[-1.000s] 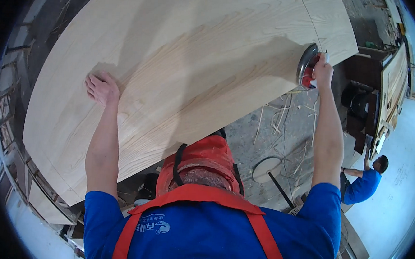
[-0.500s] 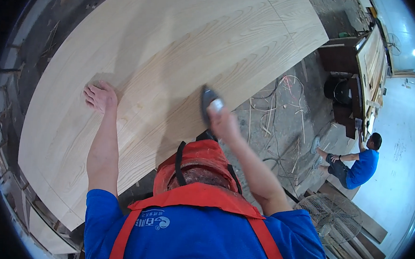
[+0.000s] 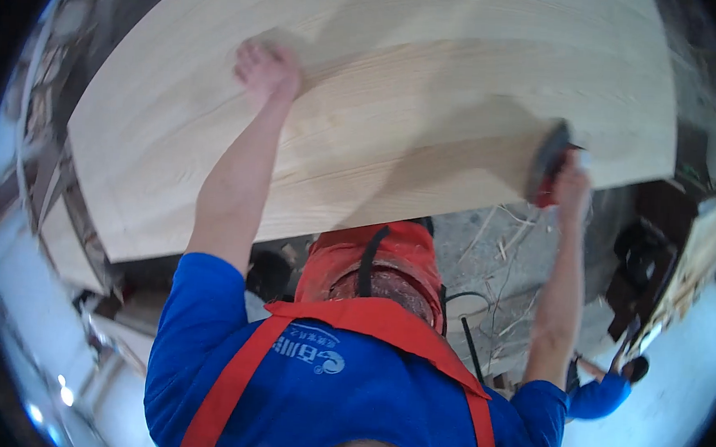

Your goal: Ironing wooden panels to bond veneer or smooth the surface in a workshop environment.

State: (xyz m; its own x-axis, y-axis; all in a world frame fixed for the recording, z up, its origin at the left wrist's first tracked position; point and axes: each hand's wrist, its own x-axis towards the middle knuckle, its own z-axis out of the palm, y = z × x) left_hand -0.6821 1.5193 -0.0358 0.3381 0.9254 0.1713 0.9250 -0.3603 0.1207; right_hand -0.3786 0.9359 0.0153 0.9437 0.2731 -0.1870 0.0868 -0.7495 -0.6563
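A large pale wood-veneered panel (image 3: 347,133) lies in front of me, its grain running across. Near the panel's right front edge, my right hand (image 3: 572,187) is wrapped round the handle of an iron (image 3: 549,160) with a grey pointed base and red body. The iron's flat side faces the wood; blur hides whether all of it touches. My left hand (image 3: 269,69) rests on the far left part of the panel, fingers spread with nothing held.
Wood offcuts and cables (image 3: 500,240) lie on the floor beyond the panel's front edge. A bench with boards (image 3: 700,253) stands at the right. Below it is a co-worker in a blue shirt (image 3: 601,396). My red apron (image 3: 372,261) hangs close to the panel edge.
My view has swung round, so the panel lies more level across it. The iron in my right hand has slid right along the panel. My left hand stays on the wood.
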